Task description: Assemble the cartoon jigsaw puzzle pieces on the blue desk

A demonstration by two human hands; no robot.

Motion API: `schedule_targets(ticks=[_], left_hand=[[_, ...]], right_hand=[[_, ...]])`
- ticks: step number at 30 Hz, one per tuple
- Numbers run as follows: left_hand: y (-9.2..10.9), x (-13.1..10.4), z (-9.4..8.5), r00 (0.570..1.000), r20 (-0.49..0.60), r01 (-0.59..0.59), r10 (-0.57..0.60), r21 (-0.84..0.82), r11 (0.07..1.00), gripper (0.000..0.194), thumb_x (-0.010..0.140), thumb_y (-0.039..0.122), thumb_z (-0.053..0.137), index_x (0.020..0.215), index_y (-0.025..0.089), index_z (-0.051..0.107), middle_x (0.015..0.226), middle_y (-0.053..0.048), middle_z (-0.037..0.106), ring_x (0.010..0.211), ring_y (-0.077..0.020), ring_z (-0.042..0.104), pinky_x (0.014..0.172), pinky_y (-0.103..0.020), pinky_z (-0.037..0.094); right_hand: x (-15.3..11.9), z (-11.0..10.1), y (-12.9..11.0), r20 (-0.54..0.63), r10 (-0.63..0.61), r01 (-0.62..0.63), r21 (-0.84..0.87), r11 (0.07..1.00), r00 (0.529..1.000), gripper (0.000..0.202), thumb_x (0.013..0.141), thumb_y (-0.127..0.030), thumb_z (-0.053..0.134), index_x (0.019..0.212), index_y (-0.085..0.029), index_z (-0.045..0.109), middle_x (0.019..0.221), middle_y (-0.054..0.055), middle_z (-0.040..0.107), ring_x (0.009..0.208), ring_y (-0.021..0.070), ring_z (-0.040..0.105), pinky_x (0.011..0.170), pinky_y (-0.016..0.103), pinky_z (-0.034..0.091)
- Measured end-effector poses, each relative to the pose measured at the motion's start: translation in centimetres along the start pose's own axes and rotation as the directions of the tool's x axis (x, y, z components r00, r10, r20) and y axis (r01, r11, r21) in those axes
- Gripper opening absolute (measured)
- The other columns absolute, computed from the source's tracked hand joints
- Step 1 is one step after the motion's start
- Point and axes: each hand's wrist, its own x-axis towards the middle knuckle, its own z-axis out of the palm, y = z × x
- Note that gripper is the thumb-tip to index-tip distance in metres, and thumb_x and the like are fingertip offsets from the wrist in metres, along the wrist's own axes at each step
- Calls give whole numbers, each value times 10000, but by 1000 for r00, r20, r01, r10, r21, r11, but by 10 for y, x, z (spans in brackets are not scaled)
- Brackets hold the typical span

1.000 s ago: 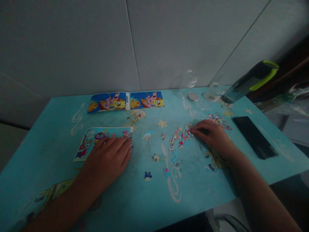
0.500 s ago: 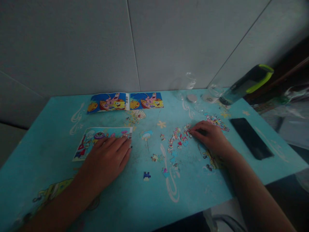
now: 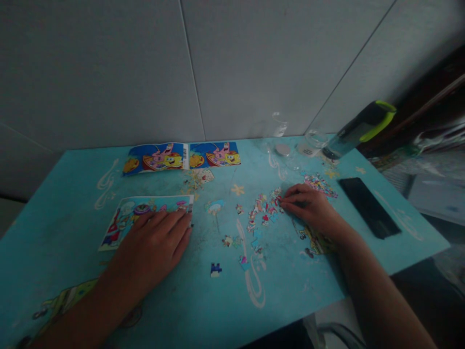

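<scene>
My left hand (image 3: 154, 249) lies flat, fingers stretched out, over the lower right of a colourful cartoon picture card (image 3: 125, 213). On the right, my right hand (image 3: 308, 206) has its thumb and fingers pinched at the edge of a loose heap of small jigsaw puzzle pieces (image 3: 263, 208). A tiny puzzle piece (image 3: 280, 199) shows at those fingertips, partly hidden by them. Nearer to me lie single pieces, among them a dark blue and white puzzle piece (image 3: 215, 270) and a pink and blue one (image 3: 244, 263). Another pile of pieces (image 3: 319, 185) sits just behind my right hand.
Two blue cartoon cards (image 3: 156, 157) lie by the wall (image 3: 109, 72). Clear plastic containers (image 3: 316, 139), a round lid (image 3: 282, 150) and a tilted dark bottle (image 3: 358, 128) stand at the back right. A black phone (image 3: 368, 206) rests near the right edge of the printed blue table (image 3: 290, 291).
The whole view has shifted slightly, so things appear a little further left. Both hands keep nearly the same places, the left on the card, the right pinching at the heap.
</scene>
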Motion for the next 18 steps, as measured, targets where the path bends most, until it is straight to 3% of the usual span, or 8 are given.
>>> schedule_targets(ticks=[18], left_hand=[[-3, -2, 6, 999, -39, -3, 3, -4, 1000, 298, 994, 295, 525, 1193, 156, 698, 1233, -121, 693, 1076, -334, 622, 1009, -565, 451]], right_hand=[[0, -8, 3, -123, 48, -65, -137, 988, 991, 205, 971, -336, 608, 948, -210, 768, 955, 71, 723, 866, 221, 670, 814, 379, 518]])
